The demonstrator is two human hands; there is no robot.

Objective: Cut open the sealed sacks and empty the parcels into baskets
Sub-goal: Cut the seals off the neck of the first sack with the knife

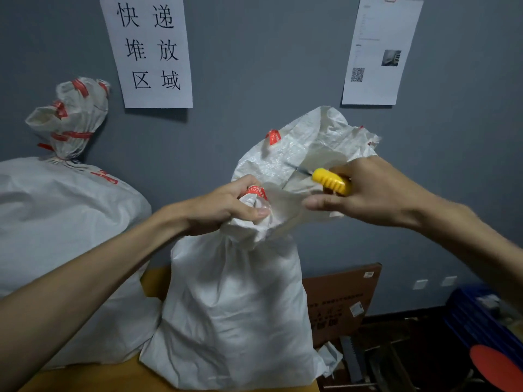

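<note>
White woven plastic sack [235,306] at the bench's [119,379] right edge: fingers of the left hand [226,206] clench its gathered neck, while fingers of the right hand [368,193] grip a yellow ribbed-handled cutter [331,181], whose blade should slice taut fabric, directed away from the holding hand.

Dim, flat light from above, soft shadow under white paper wall sign [147,52], right hand [368,190] slightly blurred, wide-angle bend at edges, near-right corner murky.

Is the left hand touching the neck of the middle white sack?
Touching. The head view shows the left hand gripping the bunched neck of the white sack, fingers curled round it.
</note>
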